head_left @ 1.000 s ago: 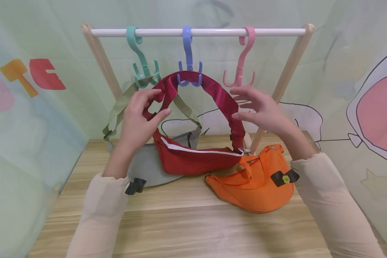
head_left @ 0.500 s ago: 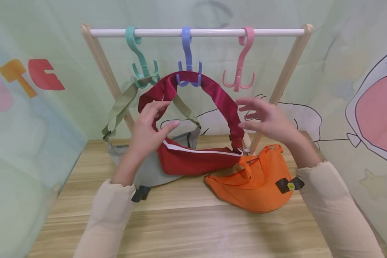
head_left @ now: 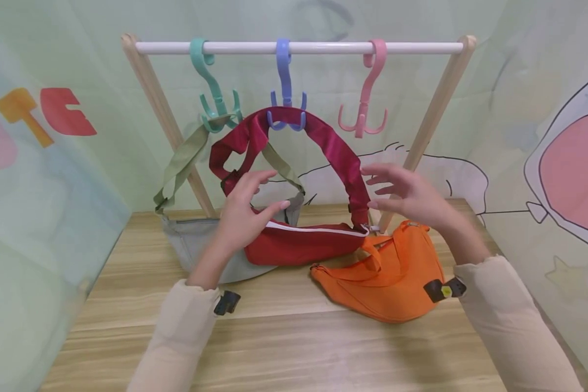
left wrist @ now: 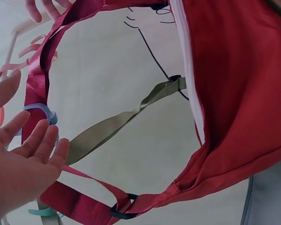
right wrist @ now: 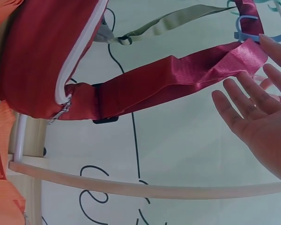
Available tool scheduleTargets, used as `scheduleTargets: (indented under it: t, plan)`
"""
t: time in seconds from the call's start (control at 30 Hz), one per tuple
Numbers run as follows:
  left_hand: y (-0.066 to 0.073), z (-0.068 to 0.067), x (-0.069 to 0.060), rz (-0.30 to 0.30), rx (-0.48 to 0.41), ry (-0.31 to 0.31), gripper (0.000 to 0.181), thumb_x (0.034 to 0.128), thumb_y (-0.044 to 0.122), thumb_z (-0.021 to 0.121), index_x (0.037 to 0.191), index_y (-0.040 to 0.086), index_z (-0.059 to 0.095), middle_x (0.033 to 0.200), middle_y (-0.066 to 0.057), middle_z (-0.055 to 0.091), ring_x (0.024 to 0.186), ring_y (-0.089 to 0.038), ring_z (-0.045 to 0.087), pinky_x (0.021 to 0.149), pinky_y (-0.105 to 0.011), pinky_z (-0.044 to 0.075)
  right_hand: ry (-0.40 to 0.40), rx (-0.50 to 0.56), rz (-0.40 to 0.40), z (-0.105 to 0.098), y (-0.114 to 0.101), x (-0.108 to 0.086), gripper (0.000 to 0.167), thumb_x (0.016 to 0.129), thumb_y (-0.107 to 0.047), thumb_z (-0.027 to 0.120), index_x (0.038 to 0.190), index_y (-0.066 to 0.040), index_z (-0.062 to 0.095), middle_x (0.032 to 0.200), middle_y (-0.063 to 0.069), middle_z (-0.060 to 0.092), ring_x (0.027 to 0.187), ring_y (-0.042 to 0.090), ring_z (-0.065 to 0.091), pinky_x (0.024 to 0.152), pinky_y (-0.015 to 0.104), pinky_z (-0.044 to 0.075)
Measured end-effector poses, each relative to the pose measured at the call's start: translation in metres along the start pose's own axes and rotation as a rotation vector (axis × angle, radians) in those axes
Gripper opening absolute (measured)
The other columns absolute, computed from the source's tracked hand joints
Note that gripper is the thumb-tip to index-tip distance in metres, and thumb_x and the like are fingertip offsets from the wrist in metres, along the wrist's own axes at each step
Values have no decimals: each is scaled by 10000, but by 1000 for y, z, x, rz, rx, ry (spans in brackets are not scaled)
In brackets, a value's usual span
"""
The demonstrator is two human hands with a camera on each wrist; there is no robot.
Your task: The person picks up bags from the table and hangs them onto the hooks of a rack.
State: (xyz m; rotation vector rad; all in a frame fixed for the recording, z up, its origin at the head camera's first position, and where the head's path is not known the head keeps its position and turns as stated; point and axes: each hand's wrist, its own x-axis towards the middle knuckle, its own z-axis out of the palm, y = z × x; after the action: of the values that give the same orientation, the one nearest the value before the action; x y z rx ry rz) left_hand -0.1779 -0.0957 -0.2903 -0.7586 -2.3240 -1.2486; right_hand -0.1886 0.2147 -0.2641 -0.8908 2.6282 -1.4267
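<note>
A red waist bag (head_left: 304, 246) with a white zipper hangs by its dark red strap (head_left: 330, 144) from the blue hook (head_left: 285, 81). In front of the bag's left part is my left hand (head_left: 245, 212), fingers loosely bent and holding nothing. My right hand (head_left: 406, 193) hovers beside the strap's right side, its fingers apart and nothing in them. Both wrist views show relaxed, spread fingers near the strap. Behind the red bag, a grey waist bag (head_left: 196, 239) hangs by its olive strap (head_left: 183, 158) from the green hook (head_left: 213, 87). An orange waist bag (head_left: 387, 288) lies on the table.
The hooks hang from a white rail (head_left: 323, 48) on a wooden-legged rack (head_left: 441, 98). A pink hook (head_left: 365, 92) at the right carries no bag. Beneath is a wood-grain table (head_left: 294, 348); printed fabric (head_left: 54, 207) surrounds it.
Both hands have moved down, the left also to the right across the red bag's front. The red bag has stayed hanging on the blue hook.
</note>
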Motion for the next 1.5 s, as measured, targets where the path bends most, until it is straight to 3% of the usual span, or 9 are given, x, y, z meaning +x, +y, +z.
scheduleTargets:
  t: [0.27, 0.5, 0.73, 1.03, 1.17, 1.5]
  plan:
    - [-4, 13, -7, -48, -13, -66, 543, 783, 155, 728, 1264, 55, 497, 1241, -91, 483, 1115, -222, 448, 916, -412, 388, -36, 43, 29, 3, 10, -6, 555, 822, -21, 654, 1330, -45, 432, 1277, 118, 482, 1079, 328, 529, 833, 271, 473]
    - [-8, 27, -11, -33, 5, -106, 542, 779, 143, 730, 1258, 44, 497, 1231, -100, 497, 1122, -248, 466, 931, -415, 383, -66, 37, 37, 5, 19, -9, 537, 829, -54, 656, 1322, -57, 443, 1286, 101, 477, 1089, 337, 525, 825, 348, 486]
    - [-11, 44, -19, -82, 50, -197, 555, 793, 212, 720, 1278, 66, 493, 1271, -114, 477, 1182, -232, 424, 982, -407, 348, -113, 47, 64, 6, 32, -16, 531, 839, -49, 640, 1326, -53, 431, 1273, 149, 479, 1077, 326, 529, 758, 340, 513]
    - [-17, 65, -28, -156, 49, -309, 579, 805, 265, 705, 1300, 67, 479, 1297, -103, 470, 1209, -245, 404, 996, -417, 332, -176, 34, 109, 10, 52, -27, 526, 835, -47, 643, 1315, -18, 432, 1273, 188, 467, 1094, 299, 506, 821, 392, 487]
    - [-21, 76, -33, -175, 47, -367, 574, 807, 278, 701, 1298, 74, 483, 1301, -98, 469, 1222, -246, 388, 1008, -409, 316, -189, 34, 87, 15, 64, -33, 520, 817, -18, 652, 1296, 3, 449, 1270, 202, 469, 1082, 286, 508, 859, 464, 452]
    - [-27, 103, -47, -125, 35, -449, 558, 788, 253, 720, 1259, 45, 504, 1249, -109, 494, 1189, -263, 408, 994, -403, 325, -236, 84, 200, 30, 86, -51, 547, 818, -112, 675, 1305, -16, 446, 1270, 143, 500, 1155, 314, 452, 905, 495, 405]
